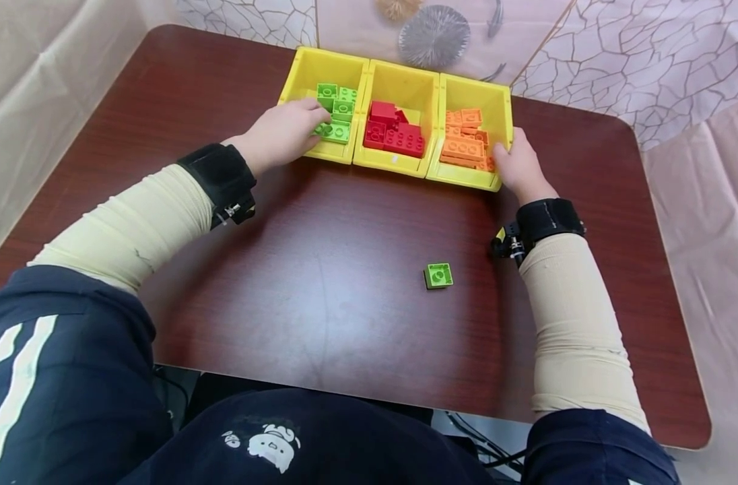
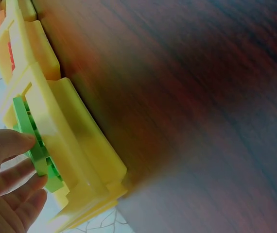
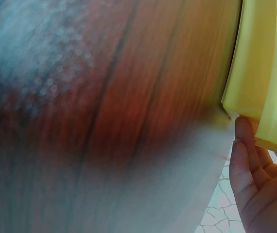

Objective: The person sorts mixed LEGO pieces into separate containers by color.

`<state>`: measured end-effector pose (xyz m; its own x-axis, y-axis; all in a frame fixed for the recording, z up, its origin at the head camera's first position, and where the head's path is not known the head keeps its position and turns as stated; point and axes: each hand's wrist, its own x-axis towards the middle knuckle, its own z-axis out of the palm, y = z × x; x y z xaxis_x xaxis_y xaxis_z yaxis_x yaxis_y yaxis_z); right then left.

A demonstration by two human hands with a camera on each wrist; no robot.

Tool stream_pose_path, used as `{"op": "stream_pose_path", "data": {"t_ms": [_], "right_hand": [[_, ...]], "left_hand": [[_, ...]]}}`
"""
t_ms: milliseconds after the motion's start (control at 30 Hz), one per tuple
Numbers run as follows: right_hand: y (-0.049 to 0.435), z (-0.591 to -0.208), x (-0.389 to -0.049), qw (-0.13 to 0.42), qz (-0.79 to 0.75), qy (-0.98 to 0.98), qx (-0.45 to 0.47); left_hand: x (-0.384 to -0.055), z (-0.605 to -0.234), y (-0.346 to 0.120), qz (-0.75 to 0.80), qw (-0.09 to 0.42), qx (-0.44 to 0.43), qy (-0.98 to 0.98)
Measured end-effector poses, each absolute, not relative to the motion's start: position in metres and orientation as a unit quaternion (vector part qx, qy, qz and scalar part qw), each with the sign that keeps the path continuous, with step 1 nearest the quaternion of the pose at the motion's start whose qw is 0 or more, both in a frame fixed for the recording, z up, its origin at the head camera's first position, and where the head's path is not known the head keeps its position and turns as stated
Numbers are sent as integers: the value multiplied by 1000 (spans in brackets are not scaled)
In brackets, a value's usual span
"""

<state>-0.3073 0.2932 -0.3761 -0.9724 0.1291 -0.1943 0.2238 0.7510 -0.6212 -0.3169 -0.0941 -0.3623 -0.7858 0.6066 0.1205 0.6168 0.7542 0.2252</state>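
Over the front of the left yellow bin (image 1: 328, 62), my left hand (image 1: 284, 131) pinches a green toy brick (image 2: 31, 138) between thumb and fingers. More green bricks (image 1: 343, 109) lie in that bin. At the far right end, my right hand (image 1: 522, 165) grips the side of the right yellow bin (image 1: 500, 101), thumb at its rim and fingers along the outside. Orange bricks (image 1: 464, 147) fill part of this bin. Red bricks (image 1: 403, 139) lie in the middle yellow bin (image 1: 405, 75). A single square green brick (image 1: 438, 275) sits on the table, its hollow side up.
The three bins stand side by side in a row near the back edge of the dark wood table (image 1: 345, 283). Patterned cloth (image 1: 666, 67) hangs behind the table. Loose cables (image 1: 484, 441) show below the front edge.
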Motion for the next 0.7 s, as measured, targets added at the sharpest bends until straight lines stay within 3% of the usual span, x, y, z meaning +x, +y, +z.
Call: {"op": "stream_pose_path", "data": {"t_ms": [300,500,700], "right_hand": [[293,-377,-310,74,-341,931,103],[296,-377,-310,67,-339,933,99],[296,-380,-309,60,-335,936,89]], "left_hand": [[-307,-361,-90,-121,42,-313,-941],[-283,-363,-68,-130,85,-390,-908],[-247,-372,-33,-103,33,-480,-870]]}}
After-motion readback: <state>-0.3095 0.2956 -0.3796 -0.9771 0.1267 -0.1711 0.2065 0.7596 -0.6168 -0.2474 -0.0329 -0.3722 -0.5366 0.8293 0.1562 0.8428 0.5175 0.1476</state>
